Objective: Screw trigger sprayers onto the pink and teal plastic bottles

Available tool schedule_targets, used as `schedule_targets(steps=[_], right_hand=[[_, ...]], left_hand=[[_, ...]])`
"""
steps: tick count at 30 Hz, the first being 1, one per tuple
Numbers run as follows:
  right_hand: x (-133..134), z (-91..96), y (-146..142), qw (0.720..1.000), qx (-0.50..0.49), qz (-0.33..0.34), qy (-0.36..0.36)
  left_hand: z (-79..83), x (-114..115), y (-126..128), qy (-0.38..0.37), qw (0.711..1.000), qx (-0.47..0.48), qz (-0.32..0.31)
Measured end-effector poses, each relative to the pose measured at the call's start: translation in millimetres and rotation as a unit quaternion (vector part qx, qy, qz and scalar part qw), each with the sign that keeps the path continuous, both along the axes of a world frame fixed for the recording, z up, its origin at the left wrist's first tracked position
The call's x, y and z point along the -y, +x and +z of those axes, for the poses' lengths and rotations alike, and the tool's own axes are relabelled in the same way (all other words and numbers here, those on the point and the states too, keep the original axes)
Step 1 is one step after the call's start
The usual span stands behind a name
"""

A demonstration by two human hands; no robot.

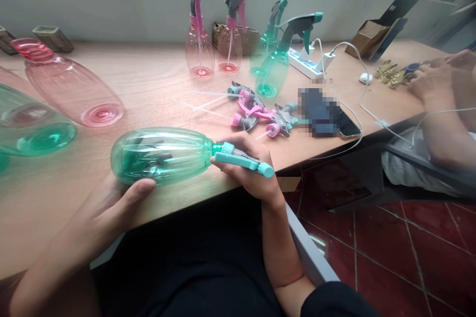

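A clear green spray bottle [163, 154] lies on its side at the table's near edge. My left hand [111, 208] cups its rounded base from below, fingers wrapped round it. My right hand [249, 168] is closed round the teal and grey trigger head [243, 158] at the bottle's neck. A pile of loose pink and teal trigger heads [260, 111] with thin dip tubes lies just beyond my right hand.
Several finished pink and green spray bottles [230, 39] stand at the back. Empty pink [74, 86] and green [29, 126] bottles lie at the left. A phone [327, 114], a power strip [307, 62] and white cables sit to the right, where another person's hands [431, 79] work.
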State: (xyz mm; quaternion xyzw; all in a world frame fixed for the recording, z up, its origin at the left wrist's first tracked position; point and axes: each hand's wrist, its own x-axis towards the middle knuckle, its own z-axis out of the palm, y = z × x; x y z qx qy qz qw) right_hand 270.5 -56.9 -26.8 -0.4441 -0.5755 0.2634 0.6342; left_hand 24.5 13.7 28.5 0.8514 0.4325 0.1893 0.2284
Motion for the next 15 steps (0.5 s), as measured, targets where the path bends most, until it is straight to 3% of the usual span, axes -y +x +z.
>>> schedule_targets(steps=[4,9,15], right_hand=[[0.3,-0.4,0.4,1.0,0.002,0.001,0.0],[0.6,-0.5,0.7,1.0,0.019,-0.008,-0.001],[0.3,-0.4,2.0,0.999,0.039,-0.017,0.008]], left_hand=[[1.2,-0.1,1.5,-0.058,0.998,0.021,0.005],[-1.2,-1.5,1.6,-0.075,0.996,0.044,-0.003],[-10.3,0.5,-4.9,-0.081,0.995,0.058,0.031]])
